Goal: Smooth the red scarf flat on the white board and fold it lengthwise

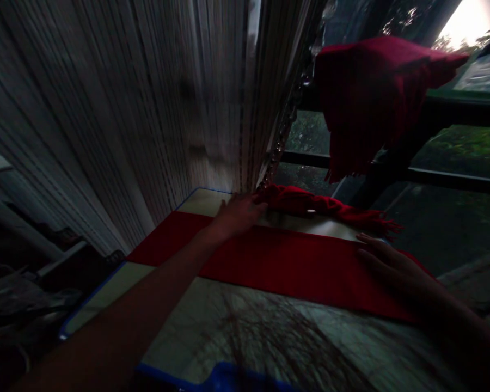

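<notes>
A flat strip of red cloth [294, 261] lies across a pale board with a blue rim [228, 370]. At the board's far edge, my left hand [239, 213] reaches past the strip, fingers apart and palm down. Its thumb side is beside a bunched red fringed cloth, perhaps a scarf [318, 202]; I cannot tell whether they touch. My right hand [387, 261] rests flat near the strip's right end, its fingers stretched out. Dim light and blur hide the fingertips of my left hand.
A string curtain [147, 109] hangs behind the board on the left. Another red fringed cloth [371, 92] drapes over a dark window bar [465, 109] at upper right. Loose dark hair [277, 337] crosses the near view. Dim clutter [28, 294] lies at lower left.
</notes>
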The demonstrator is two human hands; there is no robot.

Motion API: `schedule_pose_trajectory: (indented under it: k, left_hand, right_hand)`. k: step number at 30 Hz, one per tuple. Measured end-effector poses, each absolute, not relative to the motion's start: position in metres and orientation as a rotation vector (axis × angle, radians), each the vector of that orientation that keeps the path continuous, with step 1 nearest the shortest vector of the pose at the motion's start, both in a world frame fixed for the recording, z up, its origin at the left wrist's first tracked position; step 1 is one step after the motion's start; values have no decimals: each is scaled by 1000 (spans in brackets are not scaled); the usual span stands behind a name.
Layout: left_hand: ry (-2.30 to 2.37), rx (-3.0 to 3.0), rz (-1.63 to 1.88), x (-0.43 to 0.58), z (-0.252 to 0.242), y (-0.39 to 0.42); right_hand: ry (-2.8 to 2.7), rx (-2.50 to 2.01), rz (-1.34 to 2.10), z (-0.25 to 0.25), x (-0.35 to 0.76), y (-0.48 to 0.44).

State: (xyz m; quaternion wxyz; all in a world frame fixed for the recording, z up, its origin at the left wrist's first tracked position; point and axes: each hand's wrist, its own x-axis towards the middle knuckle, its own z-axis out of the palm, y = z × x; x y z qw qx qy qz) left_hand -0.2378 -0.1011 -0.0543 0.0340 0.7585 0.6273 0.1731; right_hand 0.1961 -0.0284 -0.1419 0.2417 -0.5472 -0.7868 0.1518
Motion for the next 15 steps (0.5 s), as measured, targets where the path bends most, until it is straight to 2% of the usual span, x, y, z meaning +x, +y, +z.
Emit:
schedule_pose_trajectory:
  k: [6,15]
  left_hand:
    - [1550,2434,227,-190,-60,-107]
    - [1566,2474,163,-218,-89,-138]
  right_hand:
    - [-2133,-1494,428,-145,195,-30]
    - [-2232,-1548,359,-133,191,-38]
